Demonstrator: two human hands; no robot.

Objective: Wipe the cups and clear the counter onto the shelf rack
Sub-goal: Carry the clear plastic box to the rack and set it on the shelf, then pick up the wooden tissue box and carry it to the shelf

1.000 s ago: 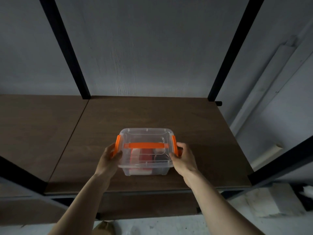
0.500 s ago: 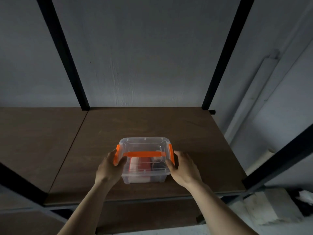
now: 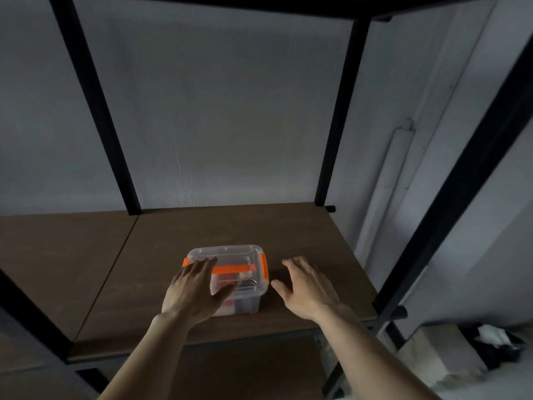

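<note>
A clear plastic box (image 3: 245,272) with an orange handle and orange side clips rests on the brown shelf board (image 3: 302,232) of the rack, near its front edge. Red and pale items show dimly inside it. My left hand (image 3: 193,293) lies flat over the box's left half, fingers spread, partly hiding the lid. My right hand (image 3: 305,287) hovers open just right of the box, apart from it, holding nothing.
Black metal uprights (image 3: 337,116) frame the shelf bay against a grey wall. A second brown board (image 3: 57,255) adjoins on the left. An upper shelf edge runs across the top. Low at the right lie a pale block (image 3: 441,353) and dark clutter.
Both hands held the box by its sides before; the box now sits on the shelf, my right hand has come off to the right, and my left hand has shifted onto the lid.
</note>
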